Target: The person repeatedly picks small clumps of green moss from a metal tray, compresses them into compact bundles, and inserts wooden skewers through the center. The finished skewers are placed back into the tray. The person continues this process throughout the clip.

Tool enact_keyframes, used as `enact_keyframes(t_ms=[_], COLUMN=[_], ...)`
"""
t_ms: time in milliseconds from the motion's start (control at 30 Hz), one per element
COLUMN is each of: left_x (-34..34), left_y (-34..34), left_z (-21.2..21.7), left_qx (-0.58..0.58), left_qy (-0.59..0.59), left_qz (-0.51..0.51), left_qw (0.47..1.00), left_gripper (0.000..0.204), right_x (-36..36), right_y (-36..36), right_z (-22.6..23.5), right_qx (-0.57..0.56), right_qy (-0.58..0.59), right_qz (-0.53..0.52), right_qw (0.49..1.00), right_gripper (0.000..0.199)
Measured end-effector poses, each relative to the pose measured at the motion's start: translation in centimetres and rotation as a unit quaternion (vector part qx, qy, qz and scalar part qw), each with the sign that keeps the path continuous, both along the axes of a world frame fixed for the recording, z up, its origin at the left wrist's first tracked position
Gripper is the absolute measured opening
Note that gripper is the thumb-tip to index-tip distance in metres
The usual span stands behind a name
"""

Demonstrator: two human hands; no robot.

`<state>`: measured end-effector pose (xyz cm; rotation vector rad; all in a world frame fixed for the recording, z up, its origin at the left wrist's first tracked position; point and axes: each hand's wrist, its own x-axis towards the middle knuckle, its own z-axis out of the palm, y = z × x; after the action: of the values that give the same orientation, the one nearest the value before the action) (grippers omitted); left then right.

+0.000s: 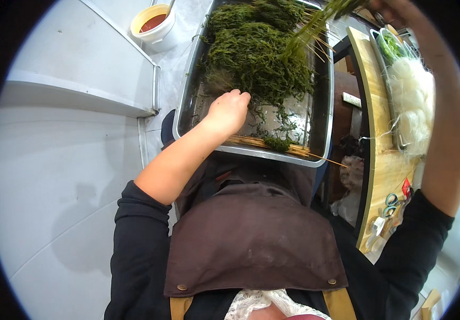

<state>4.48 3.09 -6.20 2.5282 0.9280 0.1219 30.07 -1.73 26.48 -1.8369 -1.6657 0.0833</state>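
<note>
Lace [241, 304] nearest, right hand [399, 10] is gripping raised seaweed [323, 20], likely needing separation; curled left hand [230, 111] is hiding any hold.

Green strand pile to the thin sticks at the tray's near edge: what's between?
Head view: shiny tray bottom, scattered loose green strands, and, toward the left, the left hand.

My left hand [230, 113], fingers curled, is at the near edge of a stringy green heap [262, 53] in 1 metal tray [323, 106]. Green strands [318, 24] rise to my right hand [396, 12], partly cut off. Thin sticks [298, 150] line the tray's near side; 1 white bucket [162, 39] stands left.
</note>
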Motion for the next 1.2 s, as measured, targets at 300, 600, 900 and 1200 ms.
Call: enact_keyframes(t_ms=[300, 600, 900, 1200], left_x=[-1.0, 1.3, 2.2, 5.3], left_y=[5.1, 5.6, 4.6, -2.4], left_z=[12.0, 19.3, 16.7, 10.9], left_qx=[-0.433, -0.315, 0.127, -0.568], left_qy=[-0.268, -0.255, -0.403, -0.578], left_qz=[-0.082, -0.156, -0.110, 0.100], left_qw=[0.857, 0.901, 0.899, 0.577], left_gripper=[0.020, 0.023, 0.046, 0.025], right_x=[-2.5, -3.7, -4.4, -6.6], right_y=[-1.5, -2.6, -2.5, -1.3], right_z=[-13.7, -13.3, -13.4, -15.7], right_qx=[-0.183, -0.105, -0.070, -0.032], right_qy=[0.243, 0.277, 0.341, 0.054], right_qz=[0.090, 0.162, 0.143, 0.075], right_qw=[0.948, 0.941, 0.926, 0.995], right_gripper=[0.037, 0.031, 0.026, 0.030])
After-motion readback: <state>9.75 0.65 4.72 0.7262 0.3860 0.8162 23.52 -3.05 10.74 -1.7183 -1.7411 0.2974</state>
